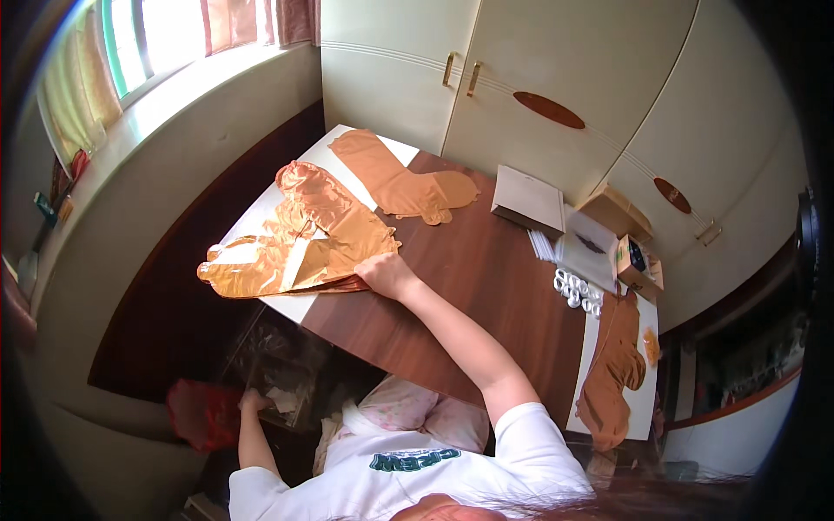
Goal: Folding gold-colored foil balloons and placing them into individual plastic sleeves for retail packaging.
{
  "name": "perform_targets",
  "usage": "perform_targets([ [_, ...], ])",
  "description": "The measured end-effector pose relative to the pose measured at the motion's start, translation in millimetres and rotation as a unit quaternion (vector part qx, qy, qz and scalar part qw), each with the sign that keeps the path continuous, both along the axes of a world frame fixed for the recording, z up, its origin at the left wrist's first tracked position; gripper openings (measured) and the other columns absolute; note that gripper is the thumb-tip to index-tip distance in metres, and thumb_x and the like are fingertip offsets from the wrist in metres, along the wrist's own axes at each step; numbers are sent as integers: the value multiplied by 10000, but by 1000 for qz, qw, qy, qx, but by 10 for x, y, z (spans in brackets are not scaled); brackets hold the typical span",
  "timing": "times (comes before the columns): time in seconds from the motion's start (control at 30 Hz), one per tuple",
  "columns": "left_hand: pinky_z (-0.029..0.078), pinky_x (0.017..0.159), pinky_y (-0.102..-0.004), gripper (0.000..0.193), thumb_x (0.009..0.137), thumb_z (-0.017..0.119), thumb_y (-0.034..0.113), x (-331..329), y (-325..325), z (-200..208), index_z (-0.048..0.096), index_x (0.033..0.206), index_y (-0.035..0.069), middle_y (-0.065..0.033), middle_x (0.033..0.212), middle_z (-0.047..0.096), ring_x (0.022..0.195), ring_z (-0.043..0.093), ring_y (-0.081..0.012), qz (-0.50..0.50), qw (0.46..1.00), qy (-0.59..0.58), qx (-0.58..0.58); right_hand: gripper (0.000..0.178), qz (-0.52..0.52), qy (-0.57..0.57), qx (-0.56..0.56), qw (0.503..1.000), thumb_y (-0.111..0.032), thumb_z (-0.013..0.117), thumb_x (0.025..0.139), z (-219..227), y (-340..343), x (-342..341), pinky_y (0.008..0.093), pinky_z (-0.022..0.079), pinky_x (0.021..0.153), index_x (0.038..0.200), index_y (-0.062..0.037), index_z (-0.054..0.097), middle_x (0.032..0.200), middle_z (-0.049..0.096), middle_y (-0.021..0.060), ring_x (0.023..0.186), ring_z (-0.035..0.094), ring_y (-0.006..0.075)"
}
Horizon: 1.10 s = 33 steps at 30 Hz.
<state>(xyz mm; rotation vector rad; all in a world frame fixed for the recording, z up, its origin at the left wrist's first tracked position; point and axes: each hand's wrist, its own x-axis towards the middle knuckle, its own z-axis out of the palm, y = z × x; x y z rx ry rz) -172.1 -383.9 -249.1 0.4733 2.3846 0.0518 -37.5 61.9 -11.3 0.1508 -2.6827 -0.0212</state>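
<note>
Left hand (251, 399), lowered beyond the near edge of the counter (495, 304), beside the right side of a red bag (201, 415); whether the bag is grasped cannot be told. Right hand (385, 273), clenched on the right-hand edge of a shiny gold foil piece (347, 230), which is spread, creased and partly folded over the near-left corner; with its lower rim lying so close to the near edge, the sheet could be dragged off if it were pulled unevenly, and the thin film could be creased or torn by a hard tug from that single hold. Brown foil piece (615, 369), laid limp along the right end, its lower tip at the near-right corner, from which it could slip if brushed by a sleeve. White rings (578, 291), clustered near the right end toward the far edge; these could be scattered by a sweep of the right forearm. Small open carton (637, 265), placed near the far-right corner. White sticks (540, 246), bundled beside a pale box (530, 195) at the far edge. Flat tan piece (382, 174), laid along the far-left corner, near the gold foil, by which it could be caught and shifted.
</note>
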Motion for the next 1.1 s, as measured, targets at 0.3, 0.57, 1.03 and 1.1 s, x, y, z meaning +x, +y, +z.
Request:
perform_targets([
  [0.3,468,667,-344,171,741,642,-15,282,1715,2502,557,888,9,-119,837,544,762,567,-269,-38,707,421,567,95,-58,118,-17,991,-182,565,784,336,-22,-93,338,459,764,717,-133,611,751,635,2,767,624,185],
  [0.57,472,787,-372,188,749,652,145,30,2811,2713,625,919,68,-112,869,645,879,611,-268,-238,784,399,412,521,-130,180,-36,974,-192,706,685,308,-288,-156,411,369,884,1168,-163,512,1184,495,47,1103,474,220],
  [1.03,355,518,-202,152,885,557,137,-2243,1963,2853,642,874,12,51,694,545,591,436,-41,149,647,261,701,513,-256,131,-198,937,-200,570,813,-289,-204,-59,499,215,1057,1307,-163,438,1458,273,109,1315,301,299],
  [1.1,336,516,-197,130,890,558,133,-2439,1813,2996,630,870,28,70,687,504,589,405,-28,155,606,259,736,425,-277,163,-188,928,-176,478,873,-184,-254,-12,493,171,1087,1297,-172,458,1463,293,88,1326,304,267],
])
